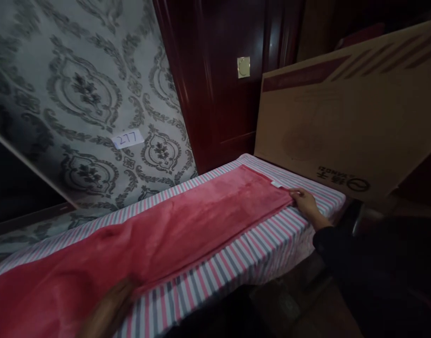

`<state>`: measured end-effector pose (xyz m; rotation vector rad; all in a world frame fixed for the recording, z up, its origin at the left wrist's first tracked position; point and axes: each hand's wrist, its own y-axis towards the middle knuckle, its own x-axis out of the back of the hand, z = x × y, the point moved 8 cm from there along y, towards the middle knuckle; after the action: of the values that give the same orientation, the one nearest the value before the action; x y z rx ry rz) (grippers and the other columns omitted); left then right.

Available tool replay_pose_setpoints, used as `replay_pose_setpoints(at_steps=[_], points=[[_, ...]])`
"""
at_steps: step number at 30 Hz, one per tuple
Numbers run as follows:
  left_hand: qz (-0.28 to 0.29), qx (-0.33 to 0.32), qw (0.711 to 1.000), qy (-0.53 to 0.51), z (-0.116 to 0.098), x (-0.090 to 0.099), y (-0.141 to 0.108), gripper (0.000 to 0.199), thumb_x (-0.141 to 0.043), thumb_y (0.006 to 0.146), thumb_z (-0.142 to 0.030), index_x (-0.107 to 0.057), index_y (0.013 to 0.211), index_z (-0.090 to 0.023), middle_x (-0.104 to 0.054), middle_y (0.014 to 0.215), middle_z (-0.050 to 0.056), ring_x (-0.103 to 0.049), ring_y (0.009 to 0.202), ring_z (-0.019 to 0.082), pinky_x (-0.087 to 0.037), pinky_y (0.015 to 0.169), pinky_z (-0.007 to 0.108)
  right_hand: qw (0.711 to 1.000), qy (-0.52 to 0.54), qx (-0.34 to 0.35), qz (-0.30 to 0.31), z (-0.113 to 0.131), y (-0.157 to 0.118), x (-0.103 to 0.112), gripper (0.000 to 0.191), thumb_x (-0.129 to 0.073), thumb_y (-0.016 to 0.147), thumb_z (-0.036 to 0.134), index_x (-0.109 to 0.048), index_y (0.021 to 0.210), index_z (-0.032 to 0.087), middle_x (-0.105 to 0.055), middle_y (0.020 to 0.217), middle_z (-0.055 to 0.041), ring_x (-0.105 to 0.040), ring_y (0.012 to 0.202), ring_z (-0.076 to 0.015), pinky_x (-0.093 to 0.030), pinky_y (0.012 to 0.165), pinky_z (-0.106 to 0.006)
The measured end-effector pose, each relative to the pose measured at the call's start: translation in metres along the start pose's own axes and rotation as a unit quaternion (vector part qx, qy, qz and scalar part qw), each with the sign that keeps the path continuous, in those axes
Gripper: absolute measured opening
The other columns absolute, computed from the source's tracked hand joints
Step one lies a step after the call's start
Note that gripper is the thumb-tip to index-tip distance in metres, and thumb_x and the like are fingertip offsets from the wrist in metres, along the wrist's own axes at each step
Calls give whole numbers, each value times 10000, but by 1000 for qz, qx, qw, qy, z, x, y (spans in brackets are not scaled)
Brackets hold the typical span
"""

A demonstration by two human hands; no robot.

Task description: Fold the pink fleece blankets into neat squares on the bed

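A long red plush blanket (201,211), folded into a strip, lies along a table covered by a striped cloth (215,274) in pink, grey and white. My right hand (305,203) pinches the blanket's near corner at its right end, close to a small white label (276,184). At the lower left, my left hand (115,300) is over the blanket's near edge. Motion smears its fingers, so I cannot tell whether they grip the fabric. Soft wrinkles run through the blanket's left half, while its right part lies flatter.
A large cardboard box (335,117) stands behind the table's right end. Patterned wallpaper (88,89) with a paper marked 277 (128,139) and a dark red door (222,94) rise behind. A dark panel (18,183) is at the left.
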<state>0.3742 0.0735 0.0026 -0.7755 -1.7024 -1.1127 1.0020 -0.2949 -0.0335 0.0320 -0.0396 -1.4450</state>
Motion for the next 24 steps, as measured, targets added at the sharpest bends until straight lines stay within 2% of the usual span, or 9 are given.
replay_pose_setpoints(at_steps=[4, 7, 10, 12, 13, 15, 18, 21, 24], points=[[99, 79, 987, -94, -10, 9, 17, 294, -617, 827, -475, -784, 1001, -307, -792, 1057, 24, -754, 989, 279, -608, 927, 374, 1000, -12, 3, -6, -6, 7, 1, 187, -652, 698, 277, -625, 859, 185, -512, 495, 62, -483, 394, -115, -428, 403, -219], [133, 152, 966, -163, -18, 18, 49, 391, -666, 762, -608, -776, 980, -302, -789, 1070, 28, -748, 991, 297, -623, 904, 400, 1000, -22, 10, -10, -8, 8, 0, 226, -667, 709, 332, -633, 877, 184, -536, 521, 50, -505, 411, -121, -433, 411, -221], [119, 171, 962, -177, -36, 24, 117, 522, -636, 709, -739, -769, 890, -268, -790, 1025, 64, -731, 1003, 331, -597, 945, 450, 999, -25, 23, -10, -9, 8, -1, 294, -664, 729, 427, -639, 898, 188, -561, 559, 39, -532, 441, -131, -467, 448, -238], [129, 118, 971, -163, -66, 20, 179, 541, -589, 749, -748, -761, 940, -272, -783, 1019, 59, -716, 1001, 323, -576, 964, 454, 999, -28, 31, -13, -10, 7, 0, 353, -658, 726, 479, -647, 928, 190, -558, 558, 43, -537, 448, -141, -474, 460, -250], [136, 90, 975, -154, -83, 16, 212, 550, -599, 733, -755, -756, 938, -270, -778, 981, 55, -713, 958, 320, -591, 916, 445, 999, -32, 36, -15, -11, 7, 1, 384, -659, 717, 497, -653, 949, 190, -549, 549, 49, -537, 449, -146, -471, 463, -254], [135, 86, 980, -117, -109, 6, 273, 503, -646, 767, -700, -745, 958, -245, -757, 972, 53, -698, 936, 306, -598, 853, 420, 997, -50, 54, -21, -11, 6, 3, 449, -660, 698, 526, -667, 997, 191, -520, 524, 63, -532, 454, -155, -455, 466, -258], [124, 83, 984, -101, -142, -22, 353, 406, -636, 909, -522, -683, 1138, -191, -695, 1146, 76, -666, 1019, 254, -576, 892, 427, 992, -80, 88, -31, -9, 5, 5, 512, -626, 695, 560, -681, 1043, 189, -497, 514, 67, -517, 467, -162, -428, 467, -263], [127, 81, 984, -93, -165, -64, 421, 385, -619, 959, -415, -606, 1255, -170, -630, 1253, 98, -643, 1062, 222, -567, 905, 441, 990, -89, 101, -34, -8, 3, 6, 538, -604, 701, 571, -692, 1066, 185, -493, 528, 60, -495, 468, -162, -418, 459, -269], [138, 77, 983, -88, -181, -112, 480, 287, -605, 951, -356, -662, 1148, -155, -680, 1165, 110, -651, 1040, 215, -541, 890, 357, 989, -104, 104, -28, -8, 1, 7, 525, -611, 724, 556, -705, 1095, 196, -474, 521, 64, -459, 449, -153, -409, 448, -269]])
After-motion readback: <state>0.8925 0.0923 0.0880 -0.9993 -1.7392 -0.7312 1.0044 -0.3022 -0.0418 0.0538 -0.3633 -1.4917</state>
